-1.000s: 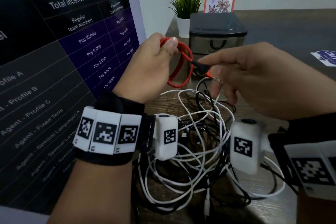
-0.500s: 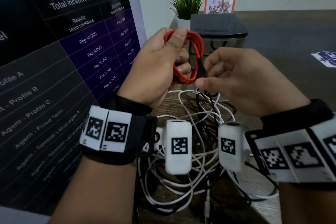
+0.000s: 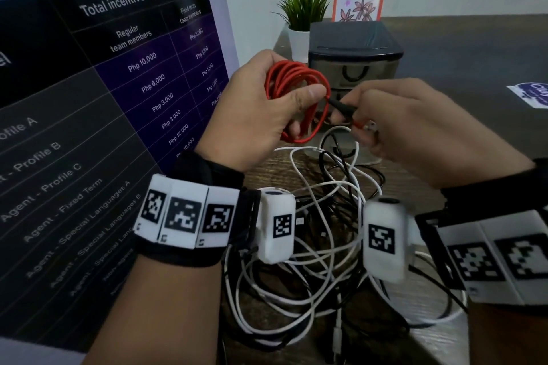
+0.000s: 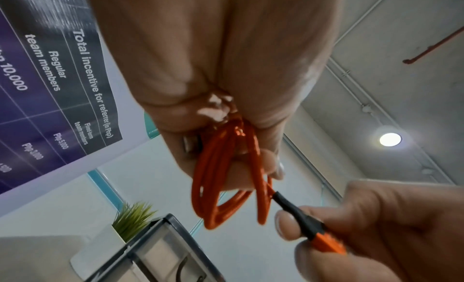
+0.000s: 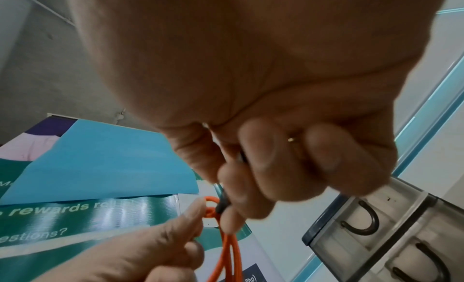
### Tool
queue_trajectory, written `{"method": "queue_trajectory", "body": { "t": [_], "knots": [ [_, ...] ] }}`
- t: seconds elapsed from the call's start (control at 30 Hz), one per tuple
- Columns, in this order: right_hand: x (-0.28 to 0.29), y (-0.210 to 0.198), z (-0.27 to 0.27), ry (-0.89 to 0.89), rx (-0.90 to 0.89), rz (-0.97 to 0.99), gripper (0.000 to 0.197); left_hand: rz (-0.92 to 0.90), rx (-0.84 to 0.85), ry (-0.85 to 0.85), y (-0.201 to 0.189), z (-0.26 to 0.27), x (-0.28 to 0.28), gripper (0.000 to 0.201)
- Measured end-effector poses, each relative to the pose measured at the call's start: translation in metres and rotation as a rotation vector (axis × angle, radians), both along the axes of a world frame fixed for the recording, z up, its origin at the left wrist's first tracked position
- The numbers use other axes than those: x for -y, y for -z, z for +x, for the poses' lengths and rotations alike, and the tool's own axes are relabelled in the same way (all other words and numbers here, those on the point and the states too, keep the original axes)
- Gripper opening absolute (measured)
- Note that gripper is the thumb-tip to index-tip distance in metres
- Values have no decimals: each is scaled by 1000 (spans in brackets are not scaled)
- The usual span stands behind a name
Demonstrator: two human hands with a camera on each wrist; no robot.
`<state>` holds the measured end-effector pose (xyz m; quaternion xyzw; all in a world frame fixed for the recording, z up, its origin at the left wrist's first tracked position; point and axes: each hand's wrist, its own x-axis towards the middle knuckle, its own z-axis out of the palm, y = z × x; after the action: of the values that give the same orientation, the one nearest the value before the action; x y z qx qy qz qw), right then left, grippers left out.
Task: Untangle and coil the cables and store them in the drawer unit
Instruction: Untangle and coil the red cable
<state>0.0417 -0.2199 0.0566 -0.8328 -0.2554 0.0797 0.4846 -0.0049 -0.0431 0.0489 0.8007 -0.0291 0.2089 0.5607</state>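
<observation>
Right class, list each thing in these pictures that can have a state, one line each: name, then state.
Red braided cable: coiled into loops, held off the table.
Left hand: grips the coil.
Right hand: pinches the cable's black-sleeved plug end.
White and black cables: tangled in a pile on the table.
Dark-topped translucent plastic drawer unit: visible drawers closed.

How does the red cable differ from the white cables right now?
The red cable is wound into neat loops; the white cables lie tangled. The red one is held up, gripped by the left hand, its plug end pinched by the right hand; the white ones rest on the table, untouched. None is in the drawer unit.
</observation>
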Motion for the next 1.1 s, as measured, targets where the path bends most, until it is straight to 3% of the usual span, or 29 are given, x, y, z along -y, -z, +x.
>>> {"method": "queue_trajectory", "body": {
  "t": [0.2,0.4,0.63,0.8,0.93,1.0,1.1],
  "knots": [
    [-5,0,-5,19,82,30,37,-63,44,-9,-2,-1,3,26],
    [1,-7,-11,-79,31,20,40,107,29,-74,0,0,-5,32],
    [7,-12,-16,-173,-93,264,40,68,68,-84,-4,-4,-17,26],
    [3,-14,-20,-293,-103,193,35,30,60,-52,-5,-3,-12,22],
    [-6,-6,-16,-152,-6,-68,23,-62,23,-1,-6,-3,-3,21],
    [-8,-2,-12,-68,-4,-55,12,-36,7,14,-6,-2,1,19],
    [-10,1,-7,-25,-5,23,40,-85,-14,47,-8,-3,4,18]
  ]
}}
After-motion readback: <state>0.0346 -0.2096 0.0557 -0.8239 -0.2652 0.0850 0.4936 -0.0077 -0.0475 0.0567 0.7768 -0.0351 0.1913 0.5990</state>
